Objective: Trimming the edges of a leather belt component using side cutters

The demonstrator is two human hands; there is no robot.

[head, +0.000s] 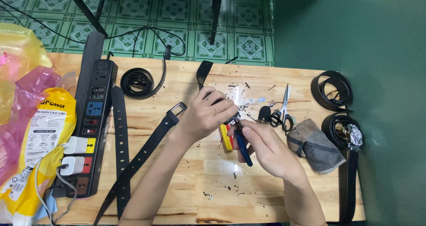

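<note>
Seen from above: wooden worktop (208, 181) littered with dark scraps. At centre, left hand (206, 115) curled over the end of a black belt (203, 73) that runs away toward the far edge. Touching it, right hand (266, 148) closed around blue-handled pliers (243, 144), tips hidden between the two hands. Beside the fingers, a yellow and red tool (226, 137). To the right, scissors (282, 110), a grey cloth (315, 146), coiled belts (332, 90). To the left, a black power strip (91, 124).
</note>
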